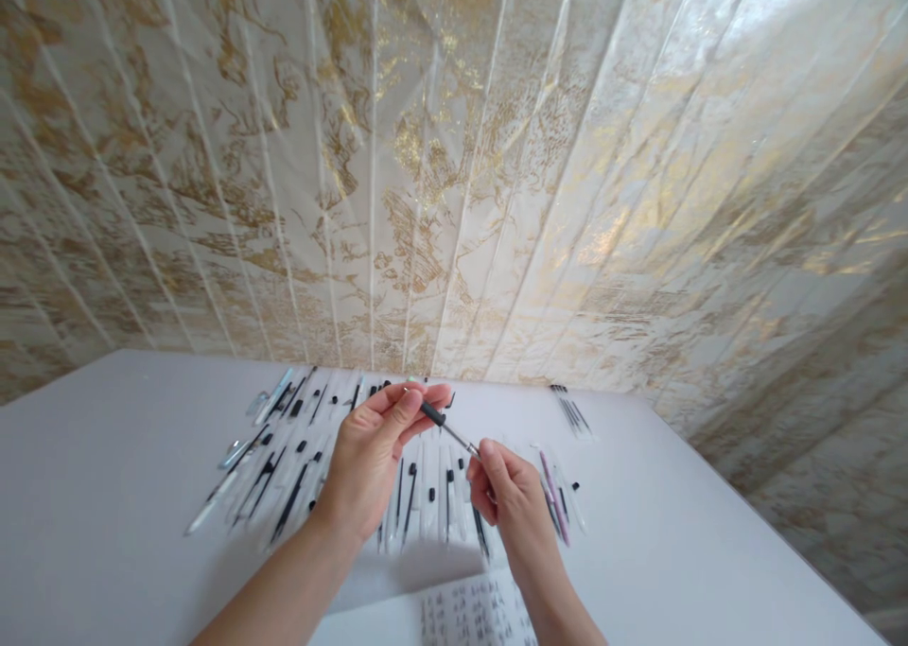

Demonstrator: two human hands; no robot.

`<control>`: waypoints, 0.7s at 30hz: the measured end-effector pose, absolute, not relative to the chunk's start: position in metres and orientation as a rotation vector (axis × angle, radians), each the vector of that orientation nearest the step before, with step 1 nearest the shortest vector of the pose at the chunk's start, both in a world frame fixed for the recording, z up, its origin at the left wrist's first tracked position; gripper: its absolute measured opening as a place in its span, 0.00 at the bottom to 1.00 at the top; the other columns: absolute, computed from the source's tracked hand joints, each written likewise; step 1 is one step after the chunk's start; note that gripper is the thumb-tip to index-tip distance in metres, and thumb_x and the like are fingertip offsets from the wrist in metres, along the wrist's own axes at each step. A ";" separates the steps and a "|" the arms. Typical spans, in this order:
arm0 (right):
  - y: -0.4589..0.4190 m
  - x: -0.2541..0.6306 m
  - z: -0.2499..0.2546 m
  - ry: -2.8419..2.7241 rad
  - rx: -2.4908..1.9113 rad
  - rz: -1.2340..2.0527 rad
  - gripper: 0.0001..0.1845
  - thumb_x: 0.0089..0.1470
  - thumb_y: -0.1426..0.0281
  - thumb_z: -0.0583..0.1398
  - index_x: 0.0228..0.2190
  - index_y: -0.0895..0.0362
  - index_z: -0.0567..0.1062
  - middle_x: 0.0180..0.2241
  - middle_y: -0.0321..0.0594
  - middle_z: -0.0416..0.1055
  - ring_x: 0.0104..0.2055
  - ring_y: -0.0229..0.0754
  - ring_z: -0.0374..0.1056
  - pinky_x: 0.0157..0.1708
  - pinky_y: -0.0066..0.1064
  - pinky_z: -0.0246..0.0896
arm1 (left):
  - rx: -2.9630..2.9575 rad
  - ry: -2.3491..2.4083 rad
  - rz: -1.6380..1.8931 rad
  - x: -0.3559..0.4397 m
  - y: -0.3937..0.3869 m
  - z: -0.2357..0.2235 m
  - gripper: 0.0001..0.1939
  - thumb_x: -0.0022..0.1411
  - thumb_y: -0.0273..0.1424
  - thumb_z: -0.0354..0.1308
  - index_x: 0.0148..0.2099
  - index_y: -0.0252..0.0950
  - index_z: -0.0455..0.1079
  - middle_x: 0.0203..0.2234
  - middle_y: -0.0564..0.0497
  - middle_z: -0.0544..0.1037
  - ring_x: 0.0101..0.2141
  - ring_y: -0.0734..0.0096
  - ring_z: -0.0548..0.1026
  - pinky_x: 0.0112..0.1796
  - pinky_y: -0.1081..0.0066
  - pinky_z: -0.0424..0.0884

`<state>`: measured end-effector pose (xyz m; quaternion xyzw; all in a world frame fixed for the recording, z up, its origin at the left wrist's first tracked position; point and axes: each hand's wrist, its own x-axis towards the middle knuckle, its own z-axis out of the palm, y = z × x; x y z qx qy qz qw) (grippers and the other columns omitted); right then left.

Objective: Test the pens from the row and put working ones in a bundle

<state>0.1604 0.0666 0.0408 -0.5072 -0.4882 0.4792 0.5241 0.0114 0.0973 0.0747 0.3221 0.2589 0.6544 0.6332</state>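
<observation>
My left hand (373, 443) is closed on the tip end of a pen (458, 435), thumb and forefinger pinching beside its black grip. At the pen's other end, the fingers of my right hand (511, 495) are wrapped round the slim greyish shaft. The pen slants down from left to right between both hands, above the table. Behind and below the hands lie rows of pen parts: clear barrels, dark refills (412, 504) and small black caps (432, 495). My hands hide some of these.
Handwritten paper (475, 613) lies at the white table's (681, 532) front. To the right are a purple pen (554, 499) and, farther back, a group of dark refills (571, 410). More pens (231, 480) lie on the left. A gold-patterned curtain (411, 173) hangs behind the table.
</observation>
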 end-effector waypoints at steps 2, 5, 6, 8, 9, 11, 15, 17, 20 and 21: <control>0.065 0.158 0.042 -1.128 -1.197 1.199 0.30 0.54 0.45 0.58 0.17 0.57 0.66 0.10 0.26 0.52 0.15 0.29 0.42 0.18 0.26 0.35 | 0.740 0.586 1.508 0.012 0.097 0.075 0.12 0.54 0.37 0.70 0.35 0.34 0.77 0.34 0.48 0.85 0.40 0.67 0.81 0.46 0.70 0.73; 0.062 0.157 0.050 -0.993 -1.079 1.191 0.27 0.53 0.48 0.61 0.20 0.58 0.69 0.12 0.25 0.51 0.16 0.29 0.43 0.17 0.23 0.38 | 0.719 0.596 1.534 0.014 0.094 0.078 0.10 0.54 0.36 0.70 0.35 0.35 0.77 0.34 0.50 0.85 0.40 0.69 0.81 0.45 0.72 0.73; 0.060 0.157 0.055 -0.928 -0.996 1.187 0.24 0.53 0.49 0.62 0.24 0.58 0.72 0.14 0.25 0.52 0.17 0.30 0.43 0.17 0.22 0.41 | 0.705 0.598 1.545 0.016 0.091 0.079 0.09 0.55 0.36 0.70 0.35 0.36 0.77 0.33 0.50 0.85 0.40 0.70 0.81 0.44 0.73 0.73; 0.055 0.158 0.065 -0.823 -0.802 1.232 0.20 0.52 0.52 0.65 0.35 0.57 0.75 0.17 0.25 0.55 0.18 0.30 0.46 0.17 0.20 0.47 | 0.682 0.581 1.542 0.021 0.084 0.081 0.08 0.55 0.35 0.69 0.35 0.36 0.77 0.34 0.51 0.85 0.39 0.71 0.80 0.43 0.74 0.73; 0.052 0.157 0.070 -0.795 -0.712 1.277 0.19 0.52 0.54 0.66 0.37 0.55 0.75 0.18 0.26 0.58 0.18 0.30 0.48 0.18 0.20 0.49 | 0.681 0.561 1.522 0.025 0.080 0.082 0.08 0.55 0.35 0.69 0.34 0.36 0.77 0.34 0.51 0.85 0.39 0.71 0.80 0.43 0.74 0.72; 0.045 0.157 0.077 -0.775 -0.593 1.371 0.13 0.53 0.58 0.66 0.34 0.54 0.74 0.20 0.28 0.63 0.19 0.29 0.53 0.18 0.19 0.52 | 0.708 0.513 1.436 0.034 0.070 0.085 0.07 0.56 0.35 0.68 0.35 0.37 0.77 0.34 0.50 0.85 0.38 0.71 0.79 0.41 0.73 0.72; 0.034 0.163 0.082 -0.790 -0.635 1.383 0.07 0.58 0.64 0.62 0.30 0.54 0.73 0.19 0.30 0.67 0.17 0.31 0.59 0.17 0.19 0.56 | 0.830 0.515 1.267 0.042 0.052 0.082 0.10 0.60 0.37 0.65 0.42 0.40 0.75 0.44 0.50 0.81 0.40 0.68 0.76 0.35 0.72 0.71; 0.028 0.173 0.082 -0.793 -0.716 1.310 0.06 0.57 0.66 0.62 0.36 0.54 0.76 0.20 0.34 0.71 0.20 0.33 0.63 0.19 0.21 0.60 | 0.924 0.657 1.275 0.036 0.044 0.073 0.11 0.62 0.39 0.62 0.45 0.42 0.73 0.47 0.51 0.78 0.43 0.69 0.73 0.39 0.72 0.69; 0.016 0.187 0.078 -0.788 -0.794 1.222 0.13 0.55 0.64 0.62 0.41 0.57 0.78 0.31 0.46 0.78 0.31 0.40 0.71 0.25 0.26 0.67 | 1.235 0.840 1.193 0.017 0.024 0.045 0.16 0.68 0.43 0.54 0.31 0.40 0.68 0.27 0.55 0.74 0.31 0.73 0.70 0.34 0.73 0.66; 0.011 0.188 0.075 -0.788 -0.822 1.216 0.14 0.54 0.64 0.62 0.41 0.58 0.79 0.35 0.49 0.79 0.34 0.42 0.72 0.27 0.27 0.68 | 1.415 0.771 1.060 0.010 0.014 0.035 0.22 0.70 0.43 0.49 0.26 0.39 0.65 0.21 0.55 0.70 0.26 0.73 0.68 0.31 0.72 0.66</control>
